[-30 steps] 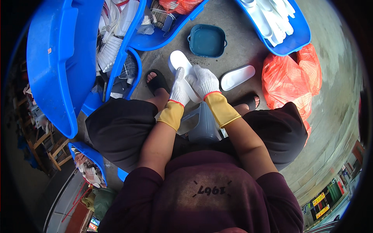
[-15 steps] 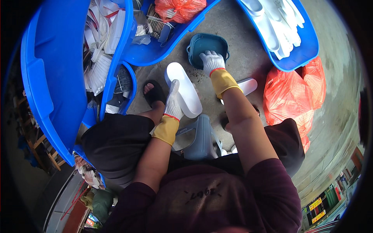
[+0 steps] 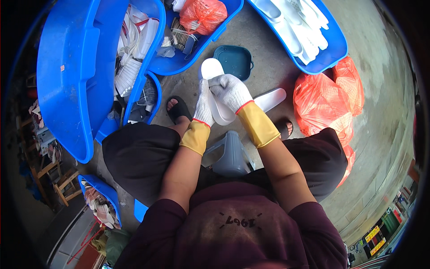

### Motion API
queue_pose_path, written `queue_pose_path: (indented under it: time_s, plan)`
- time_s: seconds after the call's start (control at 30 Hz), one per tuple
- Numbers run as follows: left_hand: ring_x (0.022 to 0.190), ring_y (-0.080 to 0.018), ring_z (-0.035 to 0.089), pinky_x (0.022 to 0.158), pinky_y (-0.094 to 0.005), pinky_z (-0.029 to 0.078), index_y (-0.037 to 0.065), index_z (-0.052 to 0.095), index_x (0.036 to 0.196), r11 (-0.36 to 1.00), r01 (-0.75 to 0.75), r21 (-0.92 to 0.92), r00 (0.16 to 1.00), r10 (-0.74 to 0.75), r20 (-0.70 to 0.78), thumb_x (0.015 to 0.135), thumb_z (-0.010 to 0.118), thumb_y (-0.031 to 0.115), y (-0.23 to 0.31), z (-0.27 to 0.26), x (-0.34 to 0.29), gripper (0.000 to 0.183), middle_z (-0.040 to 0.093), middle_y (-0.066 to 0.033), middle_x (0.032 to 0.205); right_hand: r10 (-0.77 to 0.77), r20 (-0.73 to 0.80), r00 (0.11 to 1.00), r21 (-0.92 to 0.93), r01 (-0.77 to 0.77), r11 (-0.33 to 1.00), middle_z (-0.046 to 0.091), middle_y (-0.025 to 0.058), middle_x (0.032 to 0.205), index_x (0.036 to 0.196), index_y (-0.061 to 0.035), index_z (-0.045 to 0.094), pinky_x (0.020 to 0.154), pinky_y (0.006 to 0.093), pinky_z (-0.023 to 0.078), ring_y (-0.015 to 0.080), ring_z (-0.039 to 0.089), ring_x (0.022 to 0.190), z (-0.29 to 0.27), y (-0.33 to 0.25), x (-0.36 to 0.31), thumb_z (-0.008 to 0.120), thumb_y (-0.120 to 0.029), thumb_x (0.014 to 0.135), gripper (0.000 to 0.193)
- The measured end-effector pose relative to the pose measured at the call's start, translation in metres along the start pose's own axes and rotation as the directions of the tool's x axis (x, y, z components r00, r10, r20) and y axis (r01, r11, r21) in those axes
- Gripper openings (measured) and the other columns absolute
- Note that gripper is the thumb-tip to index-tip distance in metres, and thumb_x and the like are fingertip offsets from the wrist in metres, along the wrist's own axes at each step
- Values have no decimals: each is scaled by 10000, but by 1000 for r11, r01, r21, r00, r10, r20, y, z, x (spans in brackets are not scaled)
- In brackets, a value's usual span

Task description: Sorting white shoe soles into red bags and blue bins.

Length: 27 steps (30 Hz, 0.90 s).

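Note:
A white shoe sole (image 3: 211, 68) slants across the space in front of me, held at its left edge by my gloved left hand (image 3: 203, 104). Over the middle of the sole is my right hand (image 3: 232, 91), also in a white knit glove with a yellow cuff. Its fingers are curled and pressed together near my left thumb; whatever they may pinch is hidden. Another white sole (image 3: 271, 99) lies to the right, partly behind my right wrist. Just beyond my hands, a dark teal basin (image 3: 234, 62) rests on the concrete floor.
Blue bins (image 3: 96, 58) with white pieces, cords and a red bag crowd the left. A blue tub (image 3: 332, 53) of white soles stands far right, above red plastic bags (image 3: 320, 105). A grey plastic stool (image 3: 229, 154) sits between my knees.
My right hand has come out of the teal basin, back toward me, and onto the sole in my left hand. The whole view has shifted slightly.

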State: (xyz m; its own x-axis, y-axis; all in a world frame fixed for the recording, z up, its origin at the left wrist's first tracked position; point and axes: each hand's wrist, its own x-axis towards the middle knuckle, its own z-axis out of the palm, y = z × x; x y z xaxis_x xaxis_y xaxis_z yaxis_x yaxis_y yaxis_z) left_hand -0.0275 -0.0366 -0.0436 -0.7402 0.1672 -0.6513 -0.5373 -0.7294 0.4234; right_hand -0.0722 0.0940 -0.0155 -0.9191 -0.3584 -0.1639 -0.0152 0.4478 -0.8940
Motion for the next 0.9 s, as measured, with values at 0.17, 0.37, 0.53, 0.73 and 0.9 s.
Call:
queue_pose_path:
  time_s: [0.17, 0.37, 0.53, 0.73, 0.9]
  plan:
    - [1401, -303, 514, 1176, -412, 412, 108, 334, 1617, 997, 76, -29, 982, -69, 178, 1042, 437, 679, -11, 29, -38, 817, 478, -149, 1568, -223, -497, 839, -334, 52, 941, 717, 199, 830, 894, -114, 782, 764, 476, 570, 414, 708, 814, 1, -41, -10, 686, -138, 827, 120]
    - [1426, -314, 483, 1181, -424, 403, 100, 317, 1626, 971, 162, 174, 973, -187, 137, 988, 415, 779, -14, 44, -83, 937, 448, -161, 1593, -24, -390, 920, -297, -101, 949, 750, 201, 1005, 1054, -106, 784, 857, 447, 567, 401, 721, 951, -24, -56, -24, 630, -167, 915, 217]
    - [1303, -325, 600, 1108, -436, 489, 122, 424, 1559, 995, -48, 92, 973, 26, 230, 998, 432, 751, -11, 29, -77, 843, 584, -185, 1443, 105, -406, 908, -128, -170, 977, 734, 244, 977, 998, -82, 781, 835, 462, 574, 402, 723, 944, 10, -101, -98, 614, -188, 945, 205]
    - [1141, -387, 658, 995, -525, 539, 74, 456, 1502, 987, 153, 55, 861, -161, 483, 898, 447, 864, -3, 9, -57, 995, 633, -240, 1302, 30, -357, 933, -369, -170, 914, 737, 216, 857, 852, -132, 733, 767, 463, 580, 378, 747, 875, 22, -95, -164, 597, -169, 916, 155]
    - [1361, -319, 538, 1134, -452, 451, 105, 339, 1623, 991, 74, 113, 908, -114, 403, 1018, 470, 695, -13, 35, -80, 855, 502, -117, 1551, 217, -278, 936, -581, -343, 738, 749, 191, 921, 1025, -145, 763, 801, 473, 575, 366, 746, 896, -19, -104, -139, 547, -159, 934, 235]
